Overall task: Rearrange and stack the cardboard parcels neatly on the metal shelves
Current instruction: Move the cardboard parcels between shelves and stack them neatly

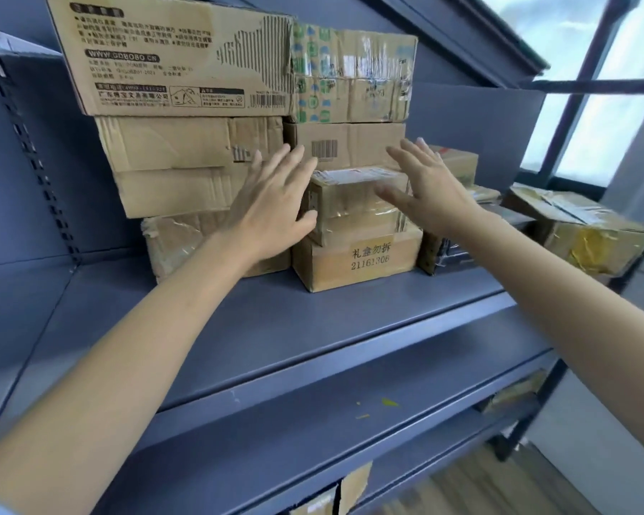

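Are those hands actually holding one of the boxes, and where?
Nothing is gripped. Both hands are open, fingers spread: the left hand lies against the left side of the small taped parcel, and the right hand is at its right side; contact there is unclear.

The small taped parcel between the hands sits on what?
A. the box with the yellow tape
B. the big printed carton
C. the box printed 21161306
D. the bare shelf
C: the small taped parcel rests directly on the box printed 21161306.
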